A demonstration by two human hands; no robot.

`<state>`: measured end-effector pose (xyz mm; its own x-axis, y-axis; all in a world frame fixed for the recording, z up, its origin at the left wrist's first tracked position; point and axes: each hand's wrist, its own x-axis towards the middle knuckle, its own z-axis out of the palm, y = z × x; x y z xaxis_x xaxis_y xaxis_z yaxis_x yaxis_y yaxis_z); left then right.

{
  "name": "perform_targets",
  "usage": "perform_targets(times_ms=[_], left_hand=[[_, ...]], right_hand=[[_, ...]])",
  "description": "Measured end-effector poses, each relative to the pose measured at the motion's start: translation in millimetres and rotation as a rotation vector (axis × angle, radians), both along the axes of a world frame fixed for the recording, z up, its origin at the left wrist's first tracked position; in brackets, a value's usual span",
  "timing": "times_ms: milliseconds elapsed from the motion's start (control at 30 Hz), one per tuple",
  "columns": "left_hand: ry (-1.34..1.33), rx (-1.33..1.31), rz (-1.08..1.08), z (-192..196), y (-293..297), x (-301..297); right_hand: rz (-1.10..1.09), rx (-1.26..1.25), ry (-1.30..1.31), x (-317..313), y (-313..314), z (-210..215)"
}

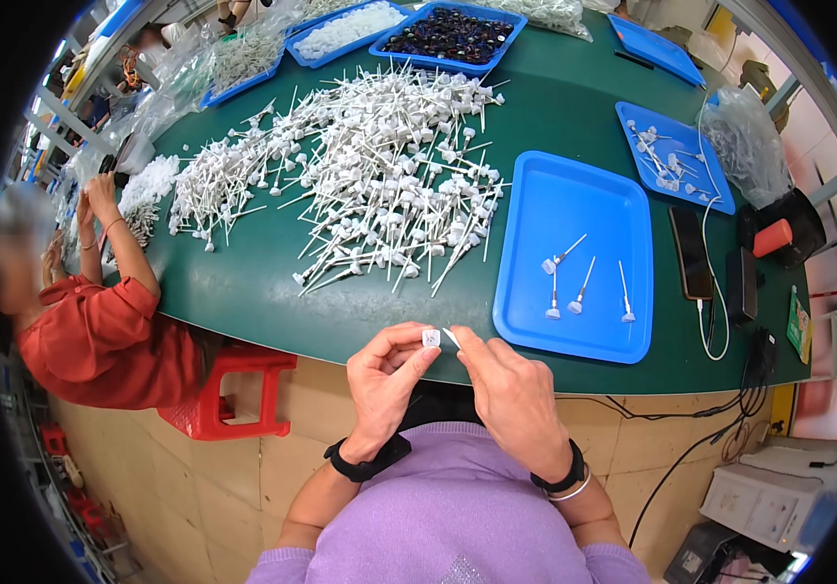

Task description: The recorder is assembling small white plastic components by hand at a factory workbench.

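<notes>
My left hand [386,380] pinches a small white plastic cap [431,338] between thumb and fingers, just over the near edge of the green table [243,282]. My right hand [511,389] holds a thin white tube [450,338] whose tip meets the cap. Both hands hover close to my chest, in front of a blue tray [535,302] that holds several assembled white cap-and-tube pieces [584,282]. A large heap of the same white pieces [379,175] lies farther out on the table.
A person in a red top [97,331] sits at the left by a red stool [233,389]. More blue trays [676,156] with parts, clear bags [744,136], a phone [691,253], a black power bank [742,284] and cables [710,321] sit at the back and right.
</notes>
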<state>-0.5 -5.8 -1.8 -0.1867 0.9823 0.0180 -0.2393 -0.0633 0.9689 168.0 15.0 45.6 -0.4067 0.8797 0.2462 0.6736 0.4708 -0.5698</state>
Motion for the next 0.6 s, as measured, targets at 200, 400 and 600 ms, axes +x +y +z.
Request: perform_targets(times_ms=[200, 400, 600], left_hand=[[-0.054, 0.008, -0.028, -2.0, 0.8, -1.2], [-0.061, -0.013, -0.026, 0.4, 0.2, -1.2], [-0.044, -0.015, -0.031, -1.3, 0.2, -1.3]], right_hand=[[0.033, 0.071, 0.009, -3.2, 2.0, 1.2], [0.042, 0.054, -0.018, -4.0, 2.4, 1.5], [0.049, 0.062, -0.019, -2.9, 3.5, 2.4]])
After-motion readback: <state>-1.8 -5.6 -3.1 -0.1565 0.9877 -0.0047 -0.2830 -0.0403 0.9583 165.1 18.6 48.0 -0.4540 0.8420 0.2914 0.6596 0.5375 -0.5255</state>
